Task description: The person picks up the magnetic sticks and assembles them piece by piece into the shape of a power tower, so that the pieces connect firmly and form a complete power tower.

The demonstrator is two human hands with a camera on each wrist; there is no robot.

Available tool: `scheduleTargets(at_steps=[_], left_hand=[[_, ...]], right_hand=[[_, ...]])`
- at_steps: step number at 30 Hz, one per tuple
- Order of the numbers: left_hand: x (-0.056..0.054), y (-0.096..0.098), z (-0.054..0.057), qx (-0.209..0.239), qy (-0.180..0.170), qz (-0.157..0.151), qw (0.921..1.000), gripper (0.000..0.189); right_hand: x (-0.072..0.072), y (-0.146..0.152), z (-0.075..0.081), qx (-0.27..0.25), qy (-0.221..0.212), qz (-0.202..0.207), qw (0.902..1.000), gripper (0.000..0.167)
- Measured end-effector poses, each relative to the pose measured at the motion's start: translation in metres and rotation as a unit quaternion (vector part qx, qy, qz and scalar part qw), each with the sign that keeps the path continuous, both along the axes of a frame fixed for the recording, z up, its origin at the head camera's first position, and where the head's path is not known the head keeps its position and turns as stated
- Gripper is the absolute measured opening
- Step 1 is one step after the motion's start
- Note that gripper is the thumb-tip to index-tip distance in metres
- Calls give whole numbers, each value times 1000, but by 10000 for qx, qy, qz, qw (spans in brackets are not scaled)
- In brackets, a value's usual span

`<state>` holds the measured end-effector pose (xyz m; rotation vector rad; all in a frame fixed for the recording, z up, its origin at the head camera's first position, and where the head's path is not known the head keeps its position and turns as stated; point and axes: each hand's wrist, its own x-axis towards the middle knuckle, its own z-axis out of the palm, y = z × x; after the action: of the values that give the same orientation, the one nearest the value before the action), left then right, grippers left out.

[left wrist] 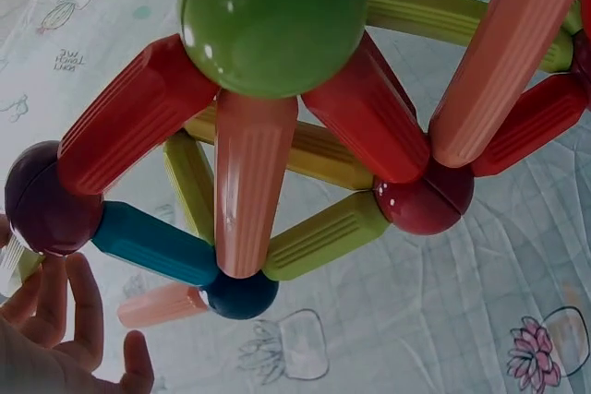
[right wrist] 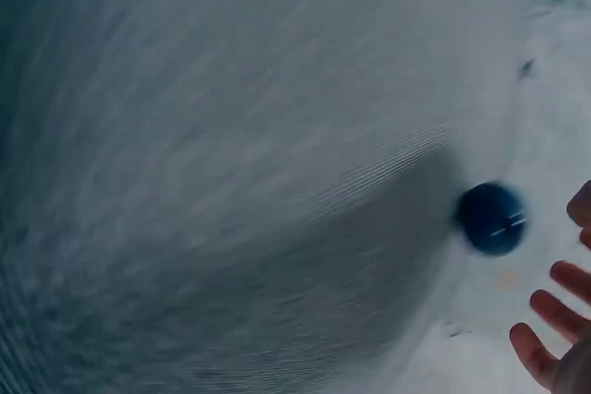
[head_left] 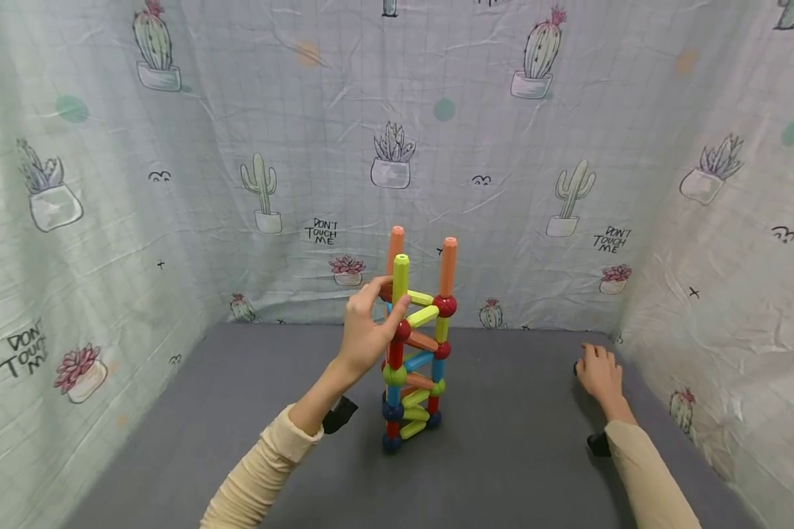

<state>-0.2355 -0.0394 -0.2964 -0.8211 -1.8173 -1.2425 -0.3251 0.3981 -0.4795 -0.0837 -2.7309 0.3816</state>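
Observation:
A tower of coloured rods and balls stands upright on the grey table. At its top near corner, my left hand pinches an upright yellow-green rod between thumb and fingers, just above a dark red ball. The left wrist view catches those fingers at the rod beside the ball. Two orange rods also point up from the top. Far to the right, my right hand reaches low over the table with relaxed fingers, beside a loose dark blue ball.
Cloth walls printed with cacti close off the back and both sides of the table. A black wrist device shows under the left wrist, another by the right forearm.

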Motion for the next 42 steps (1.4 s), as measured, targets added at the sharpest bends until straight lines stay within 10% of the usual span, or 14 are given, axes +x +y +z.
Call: scheduleTargets(at_steps=[12,24,30,36,42], left_hand=[[8,-6,-2,-309,-213,141,9992,26],[7,-3,-4,-317,-164,268,9990,27],[6,-2,-3,-312,-177,278,9990,26],[6,-3,0,-377,-256,340,9984,25],[5,-2,2,-395,-246,344,9983,24]], right_hand=[[2,4,-23,157,-1352,-17,9907,45],[1,4,-7,156,-809,313,9961,40],[12,-50,76,-925,811,1395,9826,43],[63,-144,200,-1098,2257,3150,9153,38],[92,-218,276,-519,2267,4506,8619,45]])
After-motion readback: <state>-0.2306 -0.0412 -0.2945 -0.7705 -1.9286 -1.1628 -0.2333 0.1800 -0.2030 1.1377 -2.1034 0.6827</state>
